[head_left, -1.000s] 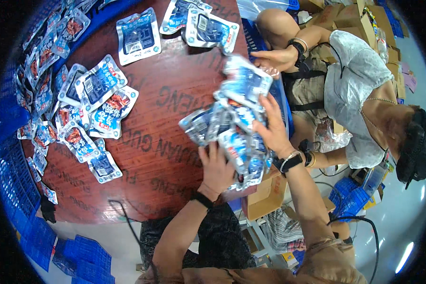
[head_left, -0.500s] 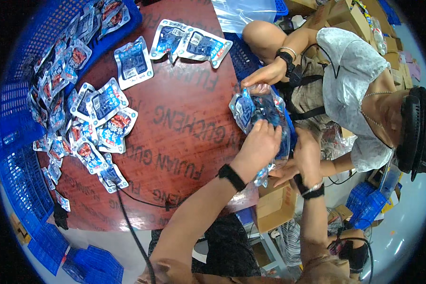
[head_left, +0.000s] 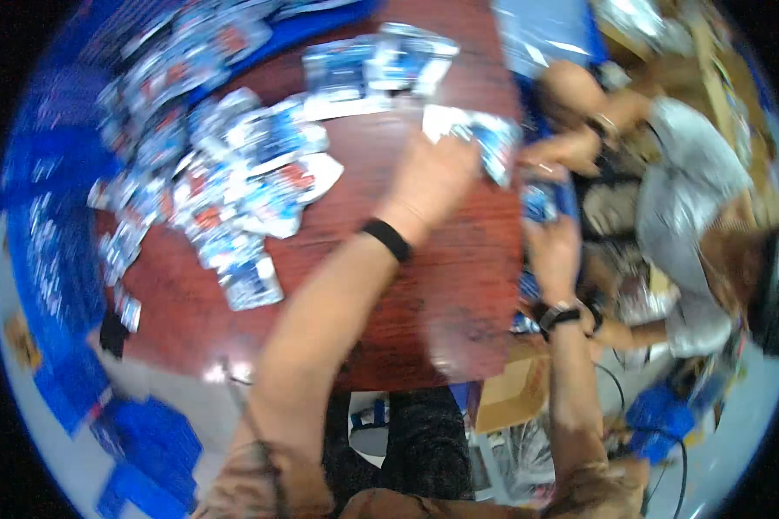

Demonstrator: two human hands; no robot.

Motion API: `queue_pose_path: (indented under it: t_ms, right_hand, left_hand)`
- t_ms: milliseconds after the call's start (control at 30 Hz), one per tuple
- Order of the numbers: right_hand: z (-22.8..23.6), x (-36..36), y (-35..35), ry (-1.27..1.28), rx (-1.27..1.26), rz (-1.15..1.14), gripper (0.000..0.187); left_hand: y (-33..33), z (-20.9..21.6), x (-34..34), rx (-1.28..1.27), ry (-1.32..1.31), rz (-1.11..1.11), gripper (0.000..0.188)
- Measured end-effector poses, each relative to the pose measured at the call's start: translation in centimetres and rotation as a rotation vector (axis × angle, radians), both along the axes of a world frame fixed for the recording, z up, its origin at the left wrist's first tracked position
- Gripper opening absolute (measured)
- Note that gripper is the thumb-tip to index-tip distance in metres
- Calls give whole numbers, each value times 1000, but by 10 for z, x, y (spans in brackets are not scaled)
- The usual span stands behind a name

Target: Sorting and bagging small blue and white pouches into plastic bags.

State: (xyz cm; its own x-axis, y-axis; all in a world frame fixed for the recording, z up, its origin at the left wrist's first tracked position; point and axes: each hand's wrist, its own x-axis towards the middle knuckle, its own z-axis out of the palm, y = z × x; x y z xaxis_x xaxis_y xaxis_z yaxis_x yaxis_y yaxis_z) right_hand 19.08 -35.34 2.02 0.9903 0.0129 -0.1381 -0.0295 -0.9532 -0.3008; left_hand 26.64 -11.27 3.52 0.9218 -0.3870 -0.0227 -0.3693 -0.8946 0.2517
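Note:
My left hand (head_left: 441, 169), blurred by motion, is over the table with its fingers closed on a blue-and-white foil food pouch (head_left: 496, 149). Whether it holds more than one pouch is unclear. At the table's right edge, my right hand (head_left: 554, 246) grips the side of a clear plastic bag with blue pouches (head_left: 541, 203) in it. Another person's hand (head_left: 571, 151) is at the bag's far end. Beyond my left hand lie more pouches, one (head_left: 344, 78) beside another (head_left: 411, 59).
A loose heap of pouches (head_left: 251, 186) covers the table's left part. Behind it a blue basket (head_left: 61, 199) holds many more. Clear plastic sheeting (head_left: 541, 35) lies at the far right. An open cardboard box (head_left: 511, 394) stands below the table's right edge.
My left hand has left the bag and moved far and left over the table, where it has a pouch. My right hand stays by the bag. The whole view has shifted.

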Motion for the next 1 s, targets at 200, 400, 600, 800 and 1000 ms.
queue_pose_path:
  t_ms: [200, 400, 600, 800, 1000]
  right_hand:
    - [37, -66, 131, 241, 1088, -379, 47]
    - [31, -85, 213, 388, 1118, -854, 38]
    - [80, -78, 279, 181, 1040, -437, 47]
    - [79, -125, 426, 892, 1198, -286, 35]
    - [37, -127, 518, 1023, 1247, -198, 31]
  left_hand:
    - [37, -1, -137, -493, -2, 209, 16]
    - [171, 47, -231, -620, 119, 154, 15]
    - [483, 63, -290, -63, -634, 1480, 15]
    - [774, 27, -510, 358, 190, 1865, 88]
    - [629, -16, -469, -179, -308, 1749, 35]
